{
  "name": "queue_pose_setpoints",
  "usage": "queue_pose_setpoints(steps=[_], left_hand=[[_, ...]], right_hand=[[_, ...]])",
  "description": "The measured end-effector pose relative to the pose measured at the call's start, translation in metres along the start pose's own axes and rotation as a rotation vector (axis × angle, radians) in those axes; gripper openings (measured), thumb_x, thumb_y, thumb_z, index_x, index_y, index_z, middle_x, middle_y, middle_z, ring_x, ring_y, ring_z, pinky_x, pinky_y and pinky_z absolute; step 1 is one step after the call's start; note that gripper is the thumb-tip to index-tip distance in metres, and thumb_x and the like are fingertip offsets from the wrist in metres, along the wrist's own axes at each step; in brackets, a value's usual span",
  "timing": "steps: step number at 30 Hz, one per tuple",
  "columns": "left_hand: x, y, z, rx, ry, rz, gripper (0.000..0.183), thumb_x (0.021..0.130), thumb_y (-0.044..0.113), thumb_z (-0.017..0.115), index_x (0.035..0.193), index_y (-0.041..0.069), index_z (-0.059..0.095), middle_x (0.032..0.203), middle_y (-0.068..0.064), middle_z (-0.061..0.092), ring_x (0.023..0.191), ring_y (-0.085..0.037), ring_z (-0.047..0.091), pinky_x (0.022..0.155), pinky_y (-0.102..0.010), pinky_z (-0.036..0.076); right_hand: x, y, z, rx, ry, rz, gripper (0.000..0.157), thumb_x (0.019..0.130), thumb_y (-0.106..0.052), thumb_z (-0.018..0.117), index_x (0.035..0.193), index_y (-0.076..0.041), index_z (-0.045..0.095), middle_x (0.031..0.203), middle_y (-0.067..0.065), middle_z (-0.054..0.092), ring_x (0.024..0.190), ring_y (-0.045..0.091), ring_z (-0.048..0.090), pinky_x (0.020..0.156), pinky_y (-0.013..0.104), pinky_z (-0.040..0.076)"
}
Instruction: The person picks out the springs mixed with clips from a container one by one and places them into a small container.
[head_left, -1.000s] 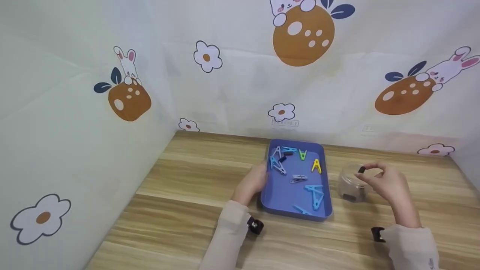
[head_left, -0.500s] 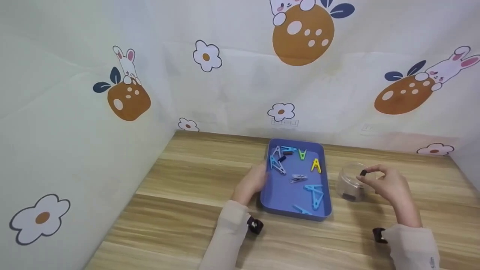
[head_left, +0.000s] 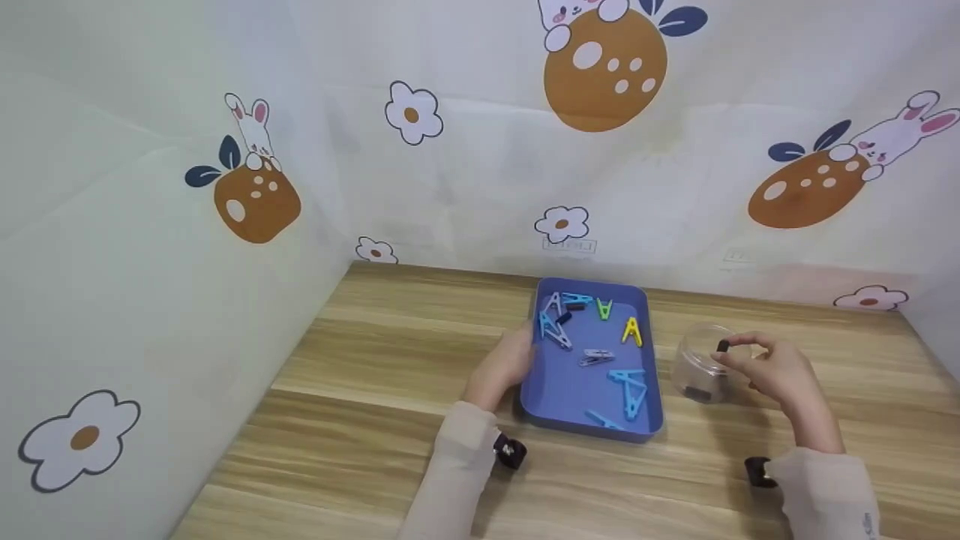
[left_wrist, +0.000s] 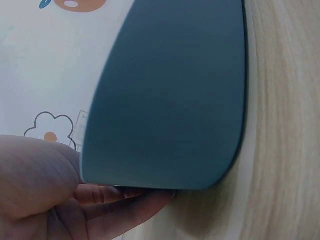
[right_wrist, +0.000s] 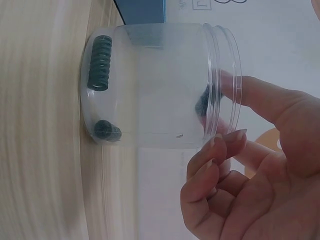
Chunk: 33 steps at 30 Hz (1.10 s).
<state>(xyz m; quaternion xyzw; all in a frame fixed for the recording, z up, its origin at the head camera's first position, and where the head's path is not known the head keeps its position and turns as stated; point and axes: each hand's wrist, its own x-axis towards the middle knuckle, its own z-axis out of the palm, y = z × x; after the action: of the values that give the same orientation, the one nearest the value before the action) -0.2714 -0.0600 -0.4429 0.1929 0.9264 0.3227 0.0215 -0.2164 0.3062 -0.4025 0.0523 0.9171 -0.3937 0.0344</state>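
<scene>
The small dark cylinder (head_left: 723, 345) you pinch in your right hand (head_left: 780, 371) is at the clear plastic jar's (right_wrist: 165, 75) mouth, two dark pieces (right_wrist: 100, 62) already inside, two others (head_left: 576, 307) seemingly left in the blue rectangular tray (head_left: 570, 390), which your left hand (head_left: 510, 360) touches, fingers fairly straight.

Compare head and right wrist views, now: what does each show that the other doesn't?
Head only: the left hand against the left side of the tray, and the tray's contents, including a yellow clip, a green clip and two small dark pieces.

Right wrist only: distinct coils on the dark spring lying in the jar, and the palm side of the right hand.

Both: that hand pinching a dark piece at the jar's mouth, the tray (only part from the wrist), the wooden table and printed backdrop.
</scene>
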Motion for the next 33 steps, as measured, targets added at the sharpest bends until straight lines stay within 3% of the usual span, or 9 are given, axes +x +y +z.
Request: queue_pose_setpoints(steps=[8,15,21,33], left_hand=[[0.001,-0.002,0.001,0.015,0.018,0.032,0.039,0.102,-0.008,0.044,0.14,-0.011,0.053,0.133,-0.031,0.065,0.126,-0.044,0.064,0.109,-0.053,0.053],[0.001,-0.003,0.001,0.024,0.034,0.056,0.032,0.102,-0.008,0.047,0.132,-0.013,0.057,0.127,-0.032,0.067,0.121,-0.044,0.066,0.106,-0.053,0.055],[0.001,-0.002,0.0,0.002,0.014,0.027,0.037,0.103,-0.007,0.046,0.139,-0.012,0.053,0.132,-0.033,0.065,0.125,-0.044,0.064,0.109,-0.053,0.053],[0.002,-0.002,0.002,0.017,0.015,0.037,0.038,0.104,-0.007,0.046,0.141,-0.012,0.052,0.132,-0.033,0.064,0.126,-0.045,0.063,0.11,-0.054,0.052]], right_hand=[[0.0,0.0,0.0,0.019,-0.011,0.009,0.066,0.099,-0.037,0.071,0.144,0.01,0.053,0.073,0.0,0.055,0.067,0.017,0.058,0.06,0.03,0.051],[-0.001,-0.002,-0.002,0.019,-0.02,-0.006,0.061,0.101,-0.032,0.068,0.144,0.01,0.053,0.068,-0.002,0.055,0.063,0.015,0.056,0.059,0.028,0.051],[-0.004,-0.006,-0.006,0.001,-0.002,-0.017,0.062,0.102,-0.032,0.068,0.144,0.011,0.053,0.068,-0.003,0.06,0.064,0.013,0.06,0.06,0.027,0.052],[-0.01,-0.027,-0.004,-0.05,0.078,-0.086,0.06,0.1,-0.034,0.07,0.142,0.007,0.057,0.072,-0.005,0.065,0.057,0.011,0.051,0.048,0.026,0.039]])
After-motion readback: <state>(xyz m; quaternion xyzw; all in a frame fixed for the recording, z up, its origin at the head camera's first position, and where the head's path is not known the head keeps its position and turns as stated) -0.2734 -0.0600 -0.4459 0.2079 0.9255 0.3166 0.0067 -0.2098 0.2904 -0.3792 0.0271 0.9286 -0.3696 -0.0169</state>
